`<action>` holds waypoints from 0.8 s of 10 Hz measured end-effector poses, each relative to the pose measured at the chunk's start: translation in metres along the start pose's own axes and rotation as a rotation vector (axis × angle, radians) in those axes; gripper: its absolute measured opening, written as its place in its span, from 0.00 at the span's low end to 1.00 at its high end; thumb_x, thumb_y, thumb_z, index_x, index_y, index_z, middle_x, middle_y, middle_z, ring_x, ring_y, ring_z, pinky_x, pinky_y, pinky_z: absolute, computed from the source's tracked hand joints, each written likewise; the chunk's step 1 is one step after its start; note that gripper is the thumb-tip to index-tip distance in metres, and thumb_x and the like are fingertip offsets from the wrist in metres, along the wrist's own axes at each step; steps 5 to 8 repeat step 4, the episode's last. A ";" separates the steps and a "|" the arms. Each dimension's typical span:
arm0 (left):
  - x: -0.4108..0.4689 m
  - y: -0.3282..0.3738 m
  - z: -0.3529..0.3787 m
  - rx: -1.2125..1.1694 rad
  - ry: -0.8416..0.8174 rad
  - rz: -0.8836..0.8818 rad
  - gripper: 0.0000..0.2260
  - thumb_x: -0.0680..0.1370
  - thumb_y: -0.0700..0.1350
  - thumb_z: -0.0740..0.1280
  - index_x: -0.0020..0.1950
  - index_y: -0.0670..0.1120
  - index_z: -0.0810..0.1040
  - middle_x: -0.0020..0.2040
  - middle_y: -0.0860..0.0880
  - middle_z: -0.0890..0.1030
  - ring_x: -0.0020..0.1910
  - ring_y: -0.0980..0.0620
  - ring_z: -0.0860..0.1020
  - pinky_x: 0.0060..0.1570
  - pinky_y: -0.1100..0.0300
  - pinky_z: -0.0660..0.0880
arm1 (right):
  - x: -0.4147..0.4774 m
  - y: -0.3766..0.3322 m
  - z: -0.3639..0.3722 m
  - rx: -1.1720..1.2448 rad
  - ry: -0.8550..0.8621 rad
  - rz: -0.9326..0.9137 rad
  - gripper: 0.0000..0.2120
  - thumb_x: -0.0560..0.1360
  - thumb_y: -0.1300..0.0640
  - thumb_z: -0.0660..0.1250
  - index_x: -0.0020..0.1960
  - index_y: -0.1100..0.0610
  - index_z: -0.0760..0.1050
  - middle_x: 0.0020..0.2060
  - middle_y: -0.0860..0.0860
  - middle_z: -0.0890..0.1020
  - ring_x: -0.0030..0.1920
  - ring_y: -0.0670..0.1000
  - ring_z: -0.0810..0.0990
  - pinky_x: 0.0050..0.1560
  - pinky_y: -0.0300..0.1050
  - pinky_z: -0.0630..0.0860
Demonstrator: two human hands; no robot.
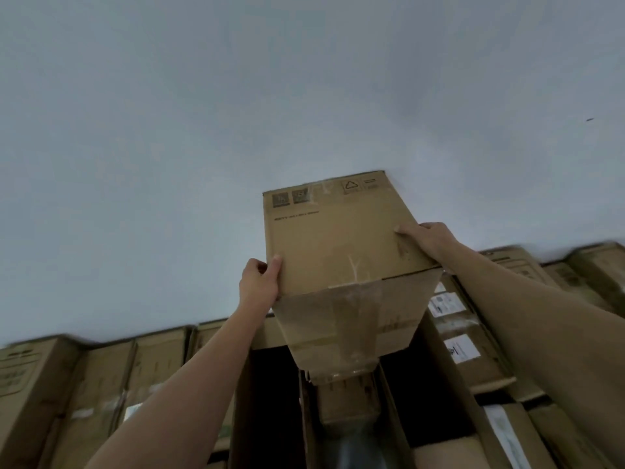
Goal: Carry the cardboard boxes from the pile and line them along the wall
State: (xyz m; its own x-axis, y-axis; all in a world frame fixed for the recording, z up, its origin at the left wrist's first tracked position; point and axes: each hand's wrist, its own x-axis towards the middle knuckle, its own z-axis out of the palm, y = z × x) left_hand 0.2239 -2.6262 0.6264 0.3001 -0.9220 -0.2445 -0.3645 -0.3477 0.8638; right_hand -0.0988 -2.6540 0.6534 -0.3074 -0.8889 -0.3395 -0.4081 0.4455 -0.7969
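Pale grey-blue wall (236, 113) is seen filling the upper half of the head view, plain apart from a small dark mark (590, 119) at the far right. Along its foot a row of brown cardboard boxes (101, 384) is stacked side by side, from the left edge of the view to the right. White paper labels (447, 304) are stuck on the boxes at the right.

A tall brown cardboard box (338, 245) is held up in front of the wall, above the middle of the row. It is tilted so that its broad face and its taped end are both shown. Printed handling symbols (291, 198) are seen near the far edge of the face, and clear tape (355, 299) is laid across the near end.

The left hand (258, 282) is clamped on the box's left edge, with the thumb laid on the broad face and the fingers curled round behind. The right hand (427, 240) is clamped on the right edge further up, thumb pressed flat on the face, fingers wrapped over the side.

Below the held box, dark gaps (270, 384) are seen between upright cardboard panels. Whether its lower end touches the boxes beneath cannot be told.
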 end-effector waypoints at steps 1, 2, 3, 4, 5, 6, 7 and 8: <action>-0.005 0.009 0.003 0.178 0.057 0.109 0.20 0.81 0.56 0.61 0.66 0.45 0.70 0.54 0.45 0.78 0.46 0.46 0.79 0.44 0.52 0.78 | 0.004 0.003 -0.001 -0.083 -0.003 -0.026 0.25 0.73 0.37 0.67 0.55 0.58 0.78 0.50 0.55 0.82 0.46 0.56 0.81 0.51 0.52 0.78; -0.004 0.023 0.014 0.617 0.172 0.424 0.16 0.82 0.48 0.58 0.69 0.46 0.68 0.60 0.43 0.75 0.57 0.43 0.74 0.56 0.48 0.73 | 0.004 0.004 -0.002 -0.208 0.026 -0.090 0.27 0.75 0.37 0.65 0.62 0.58 0.75 0.55 0.56 0.81 0.47 0.55 0.78 0.48 0.48 0.74; -0.016 0.041 0.036 0.812 0.168 0.561 0.13 0.82 0.48 0.55 0.62 0.47 0.72 0.61 0.45 0.74 0.60 0.44 0.71 0.61 0.50 0.68 | -0.004 0.000 -0.005 -0.385 0.064 -0.174 0.30 0.76 0.38 0.63 0.71 0.56 0.68 0.61 0.55 0.77 0.52 0.55 0.75 0.51 0.49 0.72; -0.016 0.041 0.056 0.905 0.149 0.613 0.14 0.82 0.50 0.52 0.59 0.49 0.74 0.61 0.47 0.73 0.62 0.45 0.70 0.65 0.50 0.64 | -0.005 -0.011 -0.013 -0.549 0.125 -0.304 0.32 0.76 0.40 0.64 0.75 0.52 0.62 0.65 0.55 0.74 0.61 0.57 0.75 0.57 0.53 0.72; -0.016 0.041 0.056 0.905 0.149 0.613 0.14 0.82 0.50 0.52 0.59 0.49 0.74 0.61 0.47 0.73 0.62 0.45 0.70 0.65 0.50 0.64 | -0.005 -0.011 -0.013 -0.549 0.125 -0.304 0.32 0.76 0.40 0.64 0.75 0.52 0.62 0.65 0.55 0.74 0.61 0.57 0.75 0.57 0.53 0.72; -0.016 0.041 0.056 0.905 0.149 0.613 0.14 0.82 0.50 0.52 0.59 0.49 0.74 0.61 0.47 0.73 0.62 0.45 0.70 0.65 0.50 0.64 | -0.005 -0.011 -0.013 -0.549 0.125 -0.304 0.32 0.76 0.40 0.64 0.75 0.52 0.62 0.65 0.55 0.74 0.61 0.57 0.75 0.57 0.53 0.72; -0.016 0.041 0.056 0.905 0.149 0.613 0.14 0.82 0.50 0.52 0.59 0.49 0.74 0.61 0.47 0.73 0.62 0.45 0.70 0.65 0.50 0.64 | -0.005 -0.011 -0.013 -0.549 0.125 -0.304 0.32 0.76 0.40 0.64 0.75 0.52 0.62 0.65 0.55 0.74 0.61 0.57 0.75 0.57 0.53 0.72; -0.016 0.041 0.056 0.905 0.149 0.613 0.14 0.82 0.50 0.52 0.59 0.49 0.74 0.61 0.47 0.73 0.62 0.45 0.70 0.65 0.50 0.64 | -0.005 -0.011 -0.013 -0.549 0.125 -0.304 0.32 0.76 0.40 0.64 0.75 0.52 0.62 0.65 0.55 0.74 0.61 0.57 0.75 0.57 0.53 0.72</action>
